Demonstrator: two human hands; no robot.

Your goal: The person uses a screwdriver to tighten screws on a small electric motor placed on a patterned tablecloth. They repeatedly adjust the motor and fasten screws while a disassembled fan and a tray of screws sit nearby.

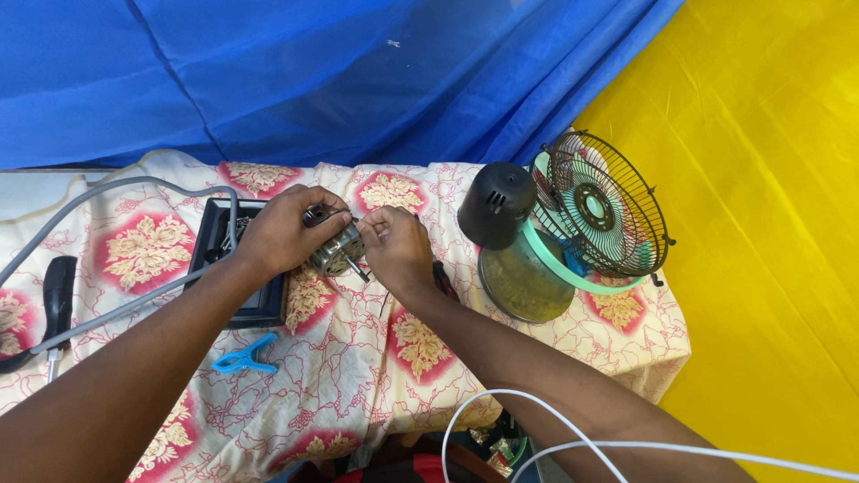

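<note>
A small metal fan motor (337, 251) with a shaft sticking out sits above the flowered tablecloth (358, 376). My left hand (286, 229) wraps over the motor's top and left side, holding it. My right hand (395, 245) meets it from the right, fingertips pinched on thin wires at the motor's upper edge. A dark-handled tool (443, 277) lies just under my right wrist, mostly hidden.
A black tray (215, 234) lies left of the motor. A black motor cover (497, 204), a wire fan guard (598, 204) and a green-rimmed grille (526, 282) stand at right. A blue clip (243, 359), a grey cable (107, 190), a black-handled tool (55, 300) and white cable (537, 413) lie nearby.
</note>
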